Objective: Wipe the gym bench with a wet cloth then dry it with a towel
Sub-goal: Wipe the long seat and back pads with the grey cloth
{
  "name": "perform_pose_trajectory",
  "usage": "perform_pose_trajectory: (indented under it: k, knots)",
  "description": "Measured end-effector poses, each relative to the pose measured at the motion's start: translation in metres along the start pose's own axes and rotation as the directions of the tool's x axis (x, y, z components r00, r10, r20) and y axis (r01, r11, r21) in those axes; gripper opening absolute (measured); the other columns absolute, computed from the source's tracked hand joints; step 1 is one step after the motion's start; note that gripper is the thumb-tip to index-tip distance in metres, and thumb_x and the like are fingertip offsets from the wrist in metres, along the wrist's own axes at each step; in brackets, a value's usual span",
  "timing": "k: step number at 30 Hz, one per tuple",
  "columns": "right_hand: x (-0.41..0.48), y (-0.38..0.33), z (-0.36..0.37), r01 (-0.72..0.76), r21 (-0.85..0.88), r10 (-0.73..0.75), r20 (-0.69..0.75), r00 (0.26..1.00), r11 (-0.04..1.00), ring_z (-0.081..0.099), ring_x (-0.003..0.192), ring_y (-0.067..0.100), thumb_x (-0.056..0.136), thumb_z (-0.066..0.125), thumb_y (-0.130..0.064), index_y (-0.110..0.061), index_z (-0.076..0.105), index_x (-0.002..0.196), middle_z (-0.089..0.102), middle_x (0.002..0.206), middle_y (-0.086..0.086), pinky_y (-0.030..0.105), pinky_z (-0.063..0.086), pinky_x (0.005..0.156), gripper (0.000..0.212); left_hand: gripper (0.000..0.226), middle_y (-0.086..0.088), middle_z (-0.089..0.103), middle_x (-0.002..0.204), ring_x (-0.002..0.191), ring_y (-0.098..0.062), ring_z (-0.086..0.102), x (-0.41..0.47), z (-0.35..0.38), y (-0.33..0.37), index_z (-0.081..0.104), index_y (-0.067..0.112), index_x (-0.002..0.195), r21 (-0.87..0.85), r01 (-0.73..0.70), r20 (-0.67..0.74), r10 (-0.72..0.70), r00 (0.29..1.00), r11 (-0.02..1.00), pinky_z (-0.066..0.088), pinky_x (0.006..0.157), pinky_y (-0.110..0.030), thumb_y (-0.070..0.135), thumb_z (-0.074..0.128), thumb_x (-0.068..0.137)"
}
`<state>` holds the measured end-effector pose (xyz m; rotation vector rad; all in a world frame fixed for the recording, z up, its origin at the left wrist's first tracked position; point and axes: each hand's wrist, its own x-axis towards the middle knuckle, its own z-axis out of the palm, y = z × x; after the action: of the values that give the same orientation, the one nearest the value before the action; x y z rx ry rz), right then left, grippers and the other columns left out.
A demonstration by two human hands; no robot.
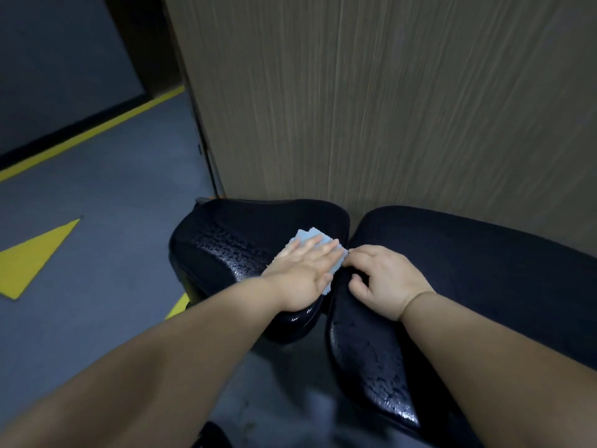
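Gym bench (pixel 323 318) is seen from above, made up of two black pads with a narrow gap between them: seat pad (pixel 226 250) to the left, back pad (pixel 468 270) to the right. Wet beads and sheen are seen on the near parts of both pads.

Light blue cloth (pixel 305 236) is laid on the seat pad, at its right edge just beside the gap. Left grip (pixel 303 273) is pressed flat on the cloth, fingers straight and spread, nothing clasped. Most of the cloth is covered by it; corners are left showing past the fingertips and under the palm.

Right grip (pixel 386 279) is rested on the left end of the back pad, fingers curled, index fingertip right at a cloth corner. Whether that corner is pinched cannot be told.

Small pale marks (pixel 303 315) on the seat pad's front edge are too blurred to be read.

Wood-grain panel (pixel 387 108) is stood right behind the bench. Grey-blue floor (pixel 113 195) is marked with a yellow line (pixel 90 134) and a yellow triangle (pixel 35 257).
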<state>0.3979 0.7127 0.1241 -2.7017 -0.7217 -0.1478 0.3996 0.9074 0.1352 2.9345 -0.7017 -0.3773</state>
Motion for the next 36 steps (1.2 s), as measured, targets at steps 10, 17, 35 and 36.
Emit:
perform_pose_trajectory:
  k: [10, 17, 35, 36]
  knots:
    - [0.012, -0.041, 0.009, 0.062, 0.006, -0.061, -0.034, 0.998, 0.998, 0.053, 0.096, 0.016, 0.084, 0.057, -0.019, -0.014, 0.067, 0.087, 0.058, 0.094, -0.004, 0.022, 0.037, 0.074, 0.012, 0.055, 0.024, -0.022, 0.153, 0.142, -0.002, -0.024, -0.075, 0.023, -0.004, -0.01, 0.031, 0.153, 0.012, 0.024, -0.052, -0.023, 0.998, 1.0, -0.017, 0.117, -0.028, 0.035, 0.016, 0.105]
    - [0.03, -0.04, 0.013, 0.002, 0.043, 0.0, -0.055, 0.998, 0.999, 0.053, 0.112, 0.019, 0.085, 0.056, -0.016, -0.013, 0.065, 0.099, 0.058, 0.118, -0.003, 0.02, 0.035, 0.083, 0.017, 0.055, 0.024, -0.013, 0.158, 0.144, -0.002, -0.021, -0.045, 0.011, -0.028, -0.006, 0.036, 0.153, -0.047, 0.048, -0.034, -0.05, 0.998, 0.998, -0.017, 0.117, -0.029, 0.032, 0.021, 0.105]
    - [0.058, -0.035, 0.035, -0.124, 0.025, 0.126, -0.086, 0.988, 0.992, 0.039, 0.137, 0.013, 0.091, 0.048, -0.027, -0.015, 0.058, 0.129, 0.052, 0.14, -0.001, 0.026, 0.034, 0.105, 0.041, 0.057, 0.014, -0.001, 0.162, 0.149, -0.01, -0.005, 0.094, -0.044, -0.063, 0.003, 0.032, 0.155, -0.063, 0.21, 0.069, -0.206, 0.976, 0.976, -0.003, 0.12, -0.034, 0.026, 0.025, 0.103]
    - [0.058, -0.035, 0.035, -0.128, 0.026, 0.13, -0.091, 0.987, 0.991, 0.039, 0.137, 0.013, 0.091, 0.047, -0.028, -0.015, 0.059, 0.129, 0.052, 0.14, 0.0, 0.027, 0.034, 0.106, 0.042, 0.057, 0.014, -0.001, 0.162, 0.149, -0.01, -0.005, 0.096, -0.045, -0.062, 0.003, 0.031, 0.155, -0.061, 0.214, 0.071, -0.21, 0.975, 0.975, -0.003, 0.12, -0.034, 0.026, 0.026, 0.103]
